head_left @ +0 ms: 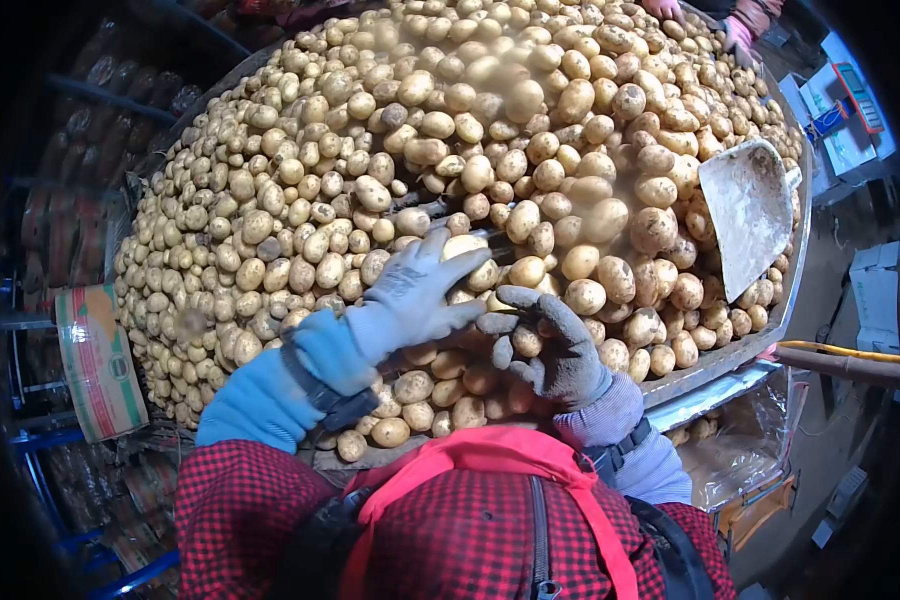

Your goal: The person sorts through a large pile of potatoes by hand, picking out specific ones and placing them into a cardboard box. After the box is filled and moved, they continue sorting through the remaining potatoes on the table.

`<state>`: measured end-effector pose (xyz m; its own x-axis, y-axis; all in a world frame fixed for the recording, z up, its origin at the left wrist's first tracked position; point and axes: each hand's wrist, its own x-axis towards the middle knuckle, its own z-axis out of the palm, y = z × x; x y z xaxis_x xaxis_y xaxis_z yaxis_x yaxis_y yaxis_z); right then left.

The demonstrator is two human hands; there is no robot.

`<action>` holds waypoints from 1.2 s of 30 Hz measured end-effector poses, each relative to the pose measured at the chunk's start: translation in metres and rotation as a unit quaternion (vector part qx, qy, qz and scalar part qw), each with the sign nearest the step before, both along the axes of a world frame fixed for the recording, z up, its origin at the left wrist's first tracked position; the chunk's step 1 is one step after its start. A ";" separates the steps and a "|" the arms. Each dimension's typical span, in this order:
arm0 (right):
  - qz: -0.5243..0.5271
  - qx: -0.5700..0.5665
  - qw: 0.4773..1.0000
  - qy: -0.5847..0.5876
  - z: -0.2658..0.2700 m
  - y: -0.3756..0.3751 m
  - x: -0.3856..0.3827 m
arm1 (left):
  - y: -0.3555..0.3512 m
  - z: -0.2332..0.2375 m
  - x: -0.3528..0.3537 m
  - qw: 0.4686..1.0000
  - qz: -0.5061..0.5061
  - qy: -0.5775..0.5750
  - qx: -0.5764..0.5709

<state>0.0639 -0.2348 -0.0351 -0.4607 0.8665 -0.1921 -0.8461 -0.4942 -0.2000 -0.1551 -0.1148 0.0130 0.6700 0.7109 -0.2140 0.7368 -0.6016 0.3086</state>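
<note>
My left hand (pixel 415 290) wears a grey glove and lies on the potato heap (pixel 300 210) near its middle, fingers spread. A pale potato (pixel 463 246) sits against its fingertips, and I see no firm grip on it. Just to the right, my right hand (pixel 560 350), in a darker grey glove, curls its fingers around a small potato (pixel 527 341). Between the two hands lie more potatoes, partly covered by the fingers. Beyond my left fingertips a dark gap (pixel 500 245) with bars shows among the potatoes.
A dirty white scoop (pixel 748 215) rests on the heap at the right. Another person's gloved hand (pixel 740 40) is at the far right edge. A cardboard box (pixel 101 362) stands at the left. A plastic-lined crate (pixel 735 440) and a yellow-topped bar (pixel 840 355) are at lower right.
</note>
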 end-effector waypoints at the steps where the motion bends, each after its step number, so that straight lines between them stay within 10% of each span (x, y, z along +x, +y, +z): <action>1: -0.014 0.009 0.997 -0.072 -0.001 -0.001 -0.002 | 0.003 0.009 -0.004 1.000 -0.001 0.001 -0.002; 3: -0.008 0.006 1.000 -0.022 -0.005 -0.002 -0.001 | 0.022 0.022 -0.012 0.961 0.114 -0.195 -0.159; 9: 0.005 0.035 0.998 0.046 -0.002 0.001 0.003 | 0.121 -0.004 0.014 0.937 -0.024 0.160 0.309; 13: -0.004 0.077 0.997 0.007 -0.006 -0.002 0.003 | 0.143 -0.021 0.048 0.903 -0.024 0.287 0.319; 15: -0.005 0.044 0.998 0.039 -0.001 -0.001 0.003 | 0.145 -0.021 0.049 0.910 -0.030 0.273 0.312; 18: -0.040 0.178 0.956 -0.229 0.003 -0.003 0.003 | 0.146 -0.025 0.025 0.951 -0.002 0.109 0.289; 20: -0.011 0.055 0.996 0.074 -0.008 0.004 0.000 | 0.127 -0.027 0.012 0.965 0.068 -0.023 0.254; 25: -0.004 0.032 0.997 0.068 0.002 0.008 -0.002 | 0.061 0.007 0.001 0.944 0.078 -0.318 0.050; 29: -0.010 0.010 0.998 0.068 0.008 0.008 0.000 | 0.025 0.027 0.016 0.946 -0.033 -0.316 -0.059; 33: -0.022 0.059 0.994 -0.091 0.001 -0.001 0.000 | 0.071 -0.003 0.022 0.964 0.038 -0.227 0.132; 36: 0.012 0.019 0.999 0.040 -0.004 0.002 0.003 | 0.099 -0.017 0.040 0.983 -0.007 -0.050 0.176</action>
